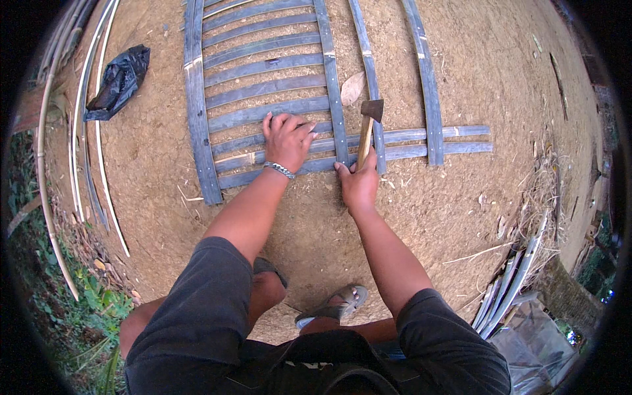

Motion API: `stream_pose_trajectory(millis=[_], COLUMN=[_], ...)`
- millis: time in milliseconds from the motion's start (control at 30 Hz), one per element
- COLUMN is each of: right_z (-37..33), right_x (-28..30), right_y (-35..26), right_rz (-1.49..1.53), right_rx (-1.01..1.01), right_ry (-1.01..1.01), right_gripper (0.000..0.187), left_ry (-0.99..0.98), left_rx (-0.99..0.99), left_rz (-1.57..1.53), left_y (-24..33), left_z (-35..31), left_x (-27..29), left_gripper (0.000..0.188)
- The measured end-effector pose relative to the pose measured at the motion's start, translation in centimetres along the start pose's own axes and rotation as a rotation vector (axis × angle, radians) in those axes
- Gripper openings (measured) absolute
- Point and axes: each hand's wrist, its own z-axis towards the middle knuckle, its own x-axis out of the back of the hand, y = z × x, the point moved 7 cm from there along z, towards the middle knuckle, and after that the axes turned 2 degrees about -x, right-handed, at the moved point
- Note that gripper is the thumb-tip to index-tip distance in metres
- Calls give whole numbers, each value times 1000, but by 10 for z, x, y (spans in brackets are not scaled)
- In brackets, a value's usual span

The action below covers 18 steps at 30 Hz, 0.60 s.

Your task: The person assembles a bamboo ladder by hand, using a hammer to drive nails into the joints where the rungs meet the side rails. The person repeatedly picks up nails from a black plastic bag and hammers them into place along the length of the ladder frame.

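A frame of split bamboo slats point(266, 85), grey-blue and joined ladder-fashion, lies on the ground ahead of me. My left hand point(288, 139) rests on its near crosswise slats with fingers spread; their undersides are hidden. In my right hand point(361, 184) is the wooden handle of a hatchet point(372, 110), its dark metal head pointing away from me. That hand is low, by the near end of the frame's long middle strip point(334, 85), its thumb close to that end. Two loose-looking long strips reach away to the right, one bamboo strip point(426, 85) furthest over.
A black plastic bag point(120, 82) lies at the left, near long thin bamboo poles point(43, 151). Dry brown leaf point(353, 88) sits between strips. At the lower right are bundled bamboo strips point(515, 280) and a plastic sheet point(533, 342). My sandalled foot point(339, 303) stands on bare soil.
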Motion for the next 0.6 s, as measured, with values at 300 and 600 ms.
stream_pose_trajectory(millis=[300, 600], right_z=[2, 0], right_x=[1, -1], right_y=[2, 0], right_rz=[17, 66], right_rx=[25, -19], right_ry=[-6, -13], right_gripper=[85, 87], left_ry=[-41, -56], left_rx=[9, 25], left_rz=[-15, -11], left_y=[0, -7], left_z=[2, 0], left_x=[-2, -6], left_gripper=[23, 23])
